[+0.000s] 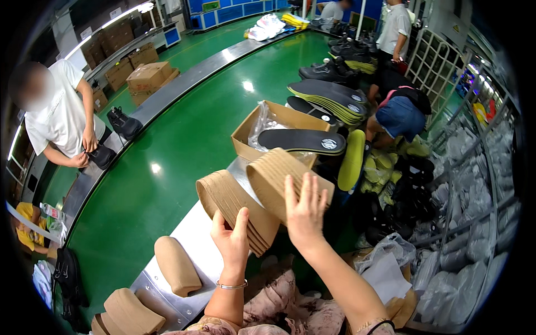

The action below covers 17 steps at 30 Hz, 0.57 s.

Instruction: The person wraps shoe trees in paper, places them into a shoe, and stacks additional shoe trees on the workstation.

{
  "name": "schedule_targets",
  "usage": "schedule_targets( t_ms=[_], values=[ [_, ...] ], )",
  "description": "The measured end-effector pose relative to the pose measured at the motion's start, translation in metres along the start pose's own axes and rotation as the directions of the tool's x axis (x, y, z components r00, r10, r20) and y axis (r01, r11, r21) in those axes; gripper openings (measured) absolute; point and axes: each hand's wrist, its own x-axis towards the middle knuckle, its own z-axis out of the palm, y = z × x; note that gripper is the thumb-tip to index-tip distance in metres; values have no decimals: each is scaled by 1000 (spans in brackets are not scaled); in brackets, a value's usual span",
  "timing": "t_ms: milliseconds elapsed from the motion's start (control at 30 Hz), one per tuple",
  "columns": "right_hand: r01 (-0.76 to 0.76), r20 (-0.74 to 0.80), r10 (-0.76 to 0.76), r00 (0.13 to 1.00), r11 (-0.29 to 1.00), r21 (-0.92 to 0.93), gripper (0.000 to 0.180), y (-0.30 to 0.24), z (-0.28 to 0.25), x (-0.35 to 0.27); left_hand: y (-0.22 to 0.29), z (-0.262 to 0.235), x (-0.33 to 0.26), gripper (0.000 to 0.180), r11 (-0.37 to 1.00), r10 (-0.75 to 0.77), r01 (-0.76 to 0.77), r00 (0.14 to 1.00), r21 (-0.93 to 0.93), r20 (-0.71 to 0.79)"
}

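My left hand [231, 245] is closed on the near side of a stack of brown molded cardboard shoe inserts [226, 195], thumb up against the stack and the other fingers partly hidden. Right beside it is a second, tilted stack of the same inserts [273, 173]. Across that stack's face lies my right hand [306, 215], its fingers spread and stretched out; its thumb is hard to make out. Left of my left hand, a single curved brown insert [176, 265] rests on the metal plate [204, 231]. More brown inserts [131, 310] lie at the lower left.
An open carton [240, 142] holds clear plastic, with a black insole [301, 141] across it. Stacked insoles [329, 100], a yellow-green insole [352, 162] and black shoes [329, 72] lie beyond. A wire rack [449, 218] stands right. A co-worker [61, 111] handles a shoe at left.
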Motion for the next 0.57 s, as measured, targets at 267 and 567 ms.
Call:
schedule_targets(
  t_ms=[267,567],
  values=[
    [30,65,-45,997,976,214,40,-59,72,31,-45,-13,75,14,988,-155,157,972,-6,-176],
    [-1,234,-162,959,821,571,58,-62,36,35,-93,-20,92,57,824,-491,441,869,-356,-60]
  ],
)
